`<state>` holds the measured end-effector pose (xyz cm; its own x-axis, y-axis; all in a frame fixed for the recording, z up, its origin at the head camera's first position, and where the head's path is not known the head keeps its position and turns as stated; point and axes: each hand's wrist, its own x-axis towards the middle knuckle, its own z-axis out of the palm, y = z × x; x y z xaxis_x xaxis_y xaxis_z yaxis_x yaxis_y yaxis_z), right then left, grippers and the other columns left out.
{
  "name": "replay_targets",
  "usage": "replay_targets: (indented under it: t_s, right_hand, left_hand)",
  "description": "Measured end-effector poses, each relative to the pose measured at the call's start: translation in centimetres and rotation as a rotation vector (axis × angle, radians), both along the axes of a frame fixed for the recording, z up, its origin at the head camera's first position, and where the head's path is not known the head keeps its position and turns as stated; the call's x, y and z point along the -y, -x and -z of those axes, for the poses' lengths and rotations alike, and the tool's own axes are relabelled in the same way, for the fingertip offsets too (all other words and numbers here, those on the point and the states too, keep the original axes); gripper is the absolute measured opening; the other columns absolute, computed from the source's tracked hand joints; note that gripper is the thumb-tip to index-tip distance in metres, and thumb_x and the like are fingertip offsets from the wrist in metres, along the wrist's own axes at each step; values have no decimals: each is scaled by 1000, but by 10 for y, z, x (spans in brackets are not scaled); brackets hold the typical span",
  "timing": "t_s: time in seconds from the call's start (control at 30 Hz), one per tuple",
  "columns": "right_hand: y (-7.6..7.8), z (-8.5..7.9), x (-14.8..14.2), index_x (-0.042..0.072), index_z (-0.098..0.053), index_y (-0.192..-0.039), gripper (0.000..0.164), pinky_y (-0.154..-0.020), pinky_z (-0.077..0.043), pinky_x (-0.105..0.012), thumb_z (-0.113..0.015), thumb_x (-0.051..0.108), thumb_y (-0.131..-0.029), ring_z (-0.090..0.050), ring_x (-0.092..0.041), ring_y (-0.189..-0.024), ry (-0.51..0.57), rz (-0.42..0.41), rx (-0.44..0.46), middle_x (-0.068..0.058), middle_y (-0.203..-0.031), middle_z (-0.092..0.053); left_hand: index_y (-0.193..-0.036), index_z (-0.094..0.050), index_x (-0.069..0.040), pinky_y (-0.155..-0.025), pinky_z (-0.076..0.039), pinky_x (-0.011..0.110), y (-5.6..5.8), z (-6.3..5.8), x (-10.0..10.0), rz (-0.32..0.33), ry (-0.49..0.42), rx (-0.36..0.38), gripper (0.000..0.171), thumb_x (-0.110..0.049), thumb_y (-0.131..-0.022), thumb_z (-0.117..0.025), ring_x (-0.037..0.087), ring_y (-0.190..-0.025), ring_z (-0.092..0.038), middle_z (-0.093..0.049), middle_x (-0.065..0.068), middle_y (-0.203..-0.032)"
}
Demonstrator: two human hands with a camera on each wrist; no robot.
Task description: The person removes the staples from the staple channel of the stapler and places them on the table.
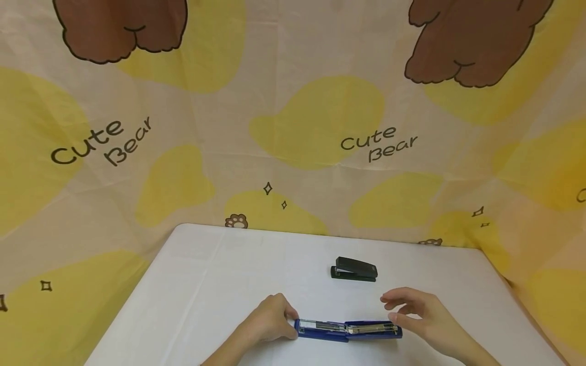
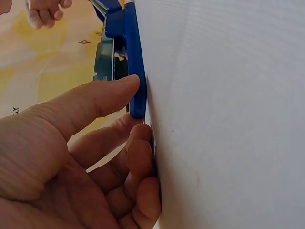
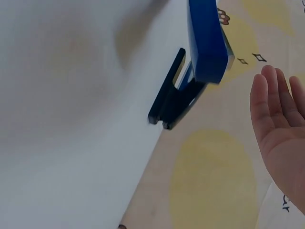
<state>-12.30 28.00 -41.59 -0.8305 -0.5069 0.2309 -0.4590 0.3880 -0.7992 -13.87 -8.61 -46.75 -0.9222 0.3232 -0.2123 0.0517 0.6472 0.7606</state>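
A blue stapler (image 1: pixel 322 334), swung open so that its two halves lie almost in line, is near the table's front. My left hand (image 1: pixel 272 320) pinches its left end; in the left wrist view the thumb (image 2: pixel 109 95) presses the side of the blue base, the other fingers curled beside it on the table. By the raised right half is my right hand (image 1: pixel 426 315), its fingers loosely bent and nothing held. In the right wrist view that hand (image 3: pixel 283 124) is apart from the blue stapler (image 3: pixel 207 43).
Behind the blue stapler a black stapler (image 1: pixel 354 269) sits on the white table (image 1: pixel 238 274). A cloth (image 1: pixel 302 127) with yellow patches and brown bears hangs behind and beside the table.
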Motion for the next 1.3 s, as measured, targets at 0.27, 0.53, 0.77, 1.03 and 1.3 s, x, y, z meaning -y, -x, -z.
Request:
replay_targets:
  t_s: [0.27,0.53,0.77,1.03,1.3]
  right_hand:
    - [1,-2,28,-5,-65,-127,29,-84,-58,-25,-68,9,-101,-69,-11,-99,10,-14,142,-1,-116,-73]
    - [0,7,56,-2,-65,-125,28,-87,-57,-26,-68,15,-102,-70,-11,-100,59,13,215,-14,-117,-72]
    - [-1,22,78,-11,-61,-128,36,-86,-56,-23,-69,10,-101,-71,-14,-100,114,26,349,-22,-118,-70]
    - [-4,30,97,-17,-59,-129,38,-81,-58,-27,-67,1,-97,-73,-24,-97,132,32,515,-19,-112,-73]
    - [-7,39,112,-15,-62,-128,37,-79,-56,-24,-67,7,-99,-69,-23,-94,148,23,612,-13,-106,-74]
  left_hand:
    - [-95,-80,-2,-66,-41,33,0,1,-1,-6,-3,9,30,-1,-66,-89,20,-74,-52,-67,-1,-80]
    - [-95,-80,-1,-67,-41,33,0,0,-1,-7,-2,10,30,-2,-66,-89,20,-74,-52,-71,0,-83]
    - [-95,-80,-1,-67,-42,34,1,-1,-1,2,2,3,30,-3,-66,-89,20,-74,-53,-72,2,-84]
    - [-94,-80,-1,-67,-43,34,1,0,0,5,-4,-3,30,-3,-65,-89,20,-74,-53,-73,2,-84]
    - [-94,-80,-2,-63,-41,32,2,1,0,-2,-7,-1,30,-3,-65,-89,19,-71,-52,-67,-1,-78]
